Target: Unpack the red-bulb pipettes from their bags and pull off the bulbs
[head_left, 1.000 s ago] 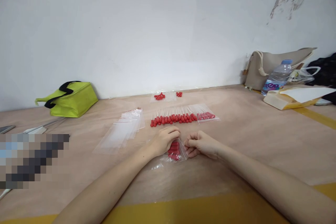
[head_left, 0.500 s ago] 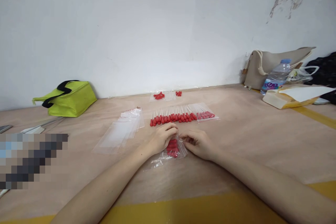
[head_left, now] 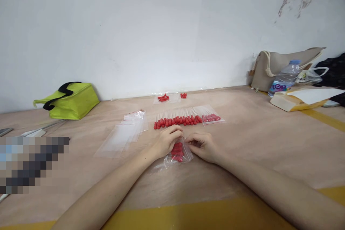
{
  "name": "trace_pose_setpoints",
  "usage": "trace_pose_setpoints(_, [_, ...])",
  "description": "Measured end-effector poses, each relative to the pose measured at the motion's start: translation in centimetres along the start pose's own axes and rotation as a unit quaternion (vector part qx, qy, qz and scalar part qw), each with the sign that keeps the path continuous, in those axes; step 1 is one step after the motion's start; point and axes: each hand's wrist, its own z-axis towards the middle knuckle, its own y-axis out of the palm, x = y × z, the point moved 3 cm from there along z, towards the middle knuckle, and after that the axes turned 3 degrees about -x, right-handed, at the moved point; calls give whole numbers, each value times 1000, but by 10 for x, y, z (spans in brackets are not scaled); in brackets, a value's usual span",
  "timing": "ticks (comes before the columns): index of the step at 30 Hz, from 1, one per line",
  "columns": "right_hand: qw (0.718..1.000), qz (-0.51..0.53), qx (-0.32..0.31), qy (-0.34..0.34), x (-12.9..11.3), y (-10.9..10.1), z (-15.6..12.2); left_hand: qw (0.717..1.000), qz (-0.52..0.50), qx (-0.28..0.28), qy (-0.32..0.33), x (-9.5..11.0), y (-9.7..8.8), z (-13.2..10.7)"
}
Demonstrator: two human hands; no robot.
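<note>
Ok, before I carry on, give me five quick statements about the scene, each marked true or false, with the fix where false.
1. The clear plastic bag by the hands has red pieces in it. True.
2. The water bottle has a blue cap. True.
3. The right hand is on the water bottle. False: it is at the clear plastic bag.
4. The row of red-headed sticks lies beyond the left hand. True.
5. The lime-green bag stands right of the water bottle. False: it stands to the left.
</note>
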Motion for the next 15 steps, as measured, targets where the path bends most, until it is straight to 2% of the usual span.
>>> trace_pose_setpoints(5, [998,-35,-18,-56,-2,0,-2,1000,-3,-1,4,0,1,-1])
trace_pose_setpoints(9, [984,-109,-49,-129,-3,-2,-5,1000,4,-12,-2,-1,0,0])
trace_pose_setpoints(11, [974,-151,-63,-155,-3,-3,-5,999,9,-36,-1,1,-3,1])
trace_pose_setpoints(15, [973,-173,-55,-140,1,-7,-5,993,32,-115,21,9,-8,4])
